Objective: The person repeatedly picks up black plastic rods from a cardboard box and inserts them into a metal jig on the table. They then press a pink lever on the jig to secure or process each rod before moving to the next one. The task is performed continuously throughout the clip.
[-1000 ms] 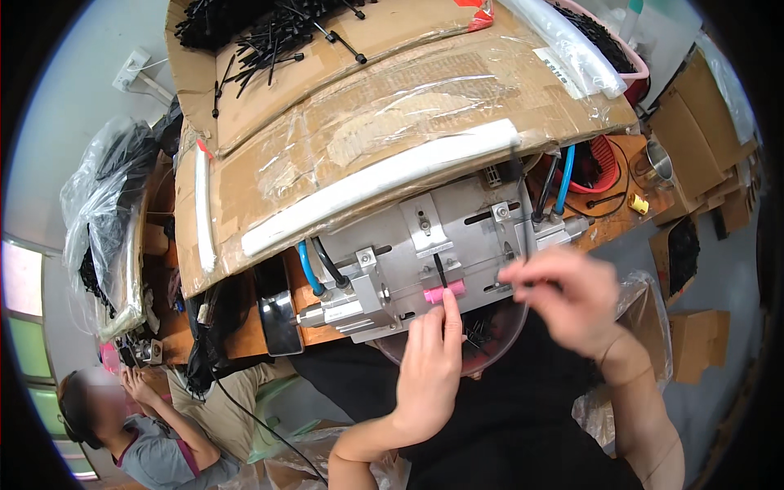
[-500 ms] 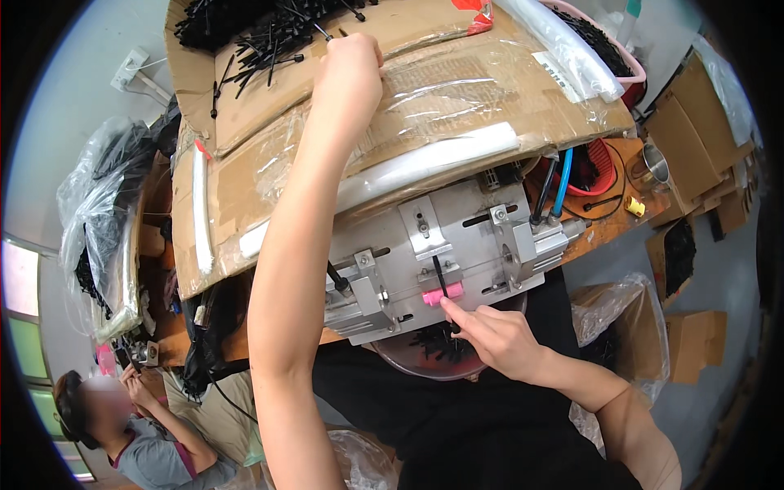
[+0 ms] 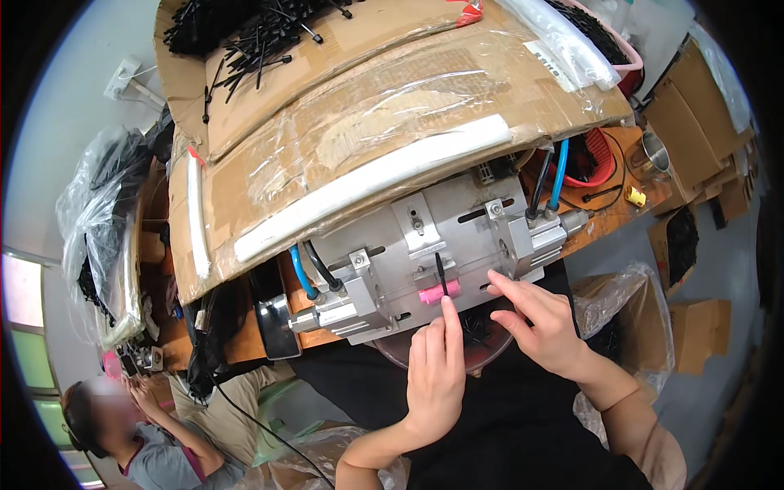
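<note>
A thin black plastic rod (image 3: 440,266) lies across a pink holder (image 3: 432,295) at the front middle of a metal clamping fixture (image 3: 384,286). My left hand (image 3: 435,380) is at the rod's near end, fingers drawn together on it; that end is hidden by the fingertips. Just to the right, my right hand (image 3: 543,327) hovers over the fixture's front edge, thumb and fingers apart, with nothing in it. Beneath the fixture a bowl (image 3: 488,359) holds black pieces, partly covered by my hands.
A taped cardboard box (image 3: 343,122) with many black rods (image 3: 265,41) stands behind the fixture. Blue hoses (image 3: 560,175) run to the cylinders. At right are a red basket (image 3: 603,167), a metal cup (image 3: 651,153) and cartons (image 3: 698,335). Another person (image 3: 167,445) sits at lower left.
My left hand has come back from the cardboard box to the near end of the rod. My right hand has let go of the rod and moved up and right, opening.
</note>
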A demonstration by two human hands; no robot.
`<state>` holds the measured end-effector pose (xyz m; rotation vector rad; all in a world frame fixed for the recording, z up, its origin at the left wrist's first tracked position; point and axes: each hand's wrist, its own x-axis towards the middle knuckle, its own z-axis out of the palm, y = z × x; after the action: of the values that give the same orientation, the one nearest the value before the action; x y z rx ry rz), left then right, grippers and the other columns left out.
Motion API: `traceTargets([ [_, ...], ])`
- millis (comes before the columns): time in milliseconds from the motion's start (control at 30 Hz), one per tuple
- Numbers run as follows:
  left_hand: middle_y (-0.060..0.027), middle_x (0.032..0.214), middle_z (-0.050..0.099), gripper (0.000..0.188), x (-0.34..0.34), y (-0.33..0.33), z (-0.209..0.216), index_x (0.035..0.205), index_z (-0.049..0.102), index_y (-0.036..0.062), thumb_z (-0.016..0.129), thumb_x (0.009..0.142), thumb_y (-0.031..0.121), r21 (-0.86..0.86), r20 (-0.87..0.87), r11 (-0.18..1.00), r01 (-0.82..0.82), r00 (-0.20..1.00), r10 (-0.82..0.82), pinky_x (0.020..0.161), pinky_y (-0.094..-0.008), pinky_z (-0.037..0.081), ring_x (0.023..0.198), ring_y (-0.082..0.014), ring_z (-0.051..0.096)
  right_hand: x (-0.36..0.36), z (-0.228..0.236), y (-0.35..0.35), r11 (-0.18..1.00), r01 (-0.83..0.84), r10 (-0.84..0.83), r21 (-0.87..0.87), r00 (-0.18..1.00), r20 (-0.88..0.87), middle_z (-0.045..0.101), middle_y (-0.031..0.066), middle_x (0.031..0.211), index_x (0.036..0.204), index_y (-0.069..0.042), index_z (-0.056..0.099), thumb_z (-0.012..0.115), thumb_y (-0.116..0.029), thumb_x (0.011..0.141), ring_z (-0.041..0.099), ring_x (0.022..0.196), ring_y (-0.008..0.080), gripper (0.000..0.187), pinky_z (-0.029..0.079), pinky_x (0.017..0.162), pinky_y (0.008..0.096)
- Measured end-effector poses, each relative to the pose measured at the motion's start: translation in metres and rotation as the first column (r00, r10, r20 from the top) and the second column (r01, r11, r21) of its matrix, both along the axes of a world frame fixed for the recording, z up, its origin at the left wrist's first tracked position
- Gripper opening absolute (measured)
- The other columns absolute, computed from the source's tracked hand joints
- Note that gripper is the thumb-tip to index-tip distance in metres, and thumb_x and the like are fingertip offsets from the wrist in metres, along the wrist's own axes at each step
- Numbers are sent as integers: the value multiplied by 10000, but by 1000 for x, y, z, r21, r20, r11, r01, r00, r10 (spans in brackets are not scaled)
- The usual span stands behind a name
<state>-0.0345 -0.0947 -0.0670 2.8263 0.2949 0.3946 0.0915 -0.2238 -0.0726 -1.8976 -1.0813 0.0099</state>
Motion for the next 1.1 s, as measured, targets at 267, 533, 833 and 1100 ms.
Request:
traceTargets([
  [267, -127, 1063, 549, 708, 5, -6, -6, 1418, 394, -112, 611, 752, -8, 135, -92, 990, -44, 994, 57, 836, -306, 488, 957, -245, 554, 0, 5, -4, 1000, 11, -10, 15, 1000, -16, 716, 105, 1005, 1298, -14, 593, 738, 17, 786, 519, 550, 143, 533, 456, 538, 267],
  [533, -101, 1039, 541, 673, 10, -4, -4, 1390, 429, -116, 613, 760, 35, 231, -103, 973, -25, 993, 50, 817, -288, 484, 922, -214, 543, -3, 10, -2, 999, 11, -11, -36, 1000, -18, 690, 136, 937, 1261, 0, 607, 770, -57, 776, 684, 787, 271, 515, 550, 660, 329],
  [833, -134, 1032, 539, 678, 5, 4, 10, 1381, 397, -149, 583, 749, 10, 111, -176, 993, 27, 984, -7, 825, -318, 472, 912, -259, 536, 2, 26, 3, 998, -28, 28, -63, 1000, -4, 698, 133, 941, 1240, 10, 618, 786, -40, 731, 677, 774, 271, 538, 542, 654, 339],
  [1100, -197, 1012, 570, 398, 91, 193, 81, 1283, 564, 5, 563, 885, -13, -12, 461, 1000, -5, 888, 10, 862, -429, 443, 953, -350, 536, 102, 95, 88, 987, -163, 158, -7, 942, 297, 664, 155, 942, 1184, 11, 631, 721, -73, 825, 615, 818, 327, 380, 502, 727, 373],
])
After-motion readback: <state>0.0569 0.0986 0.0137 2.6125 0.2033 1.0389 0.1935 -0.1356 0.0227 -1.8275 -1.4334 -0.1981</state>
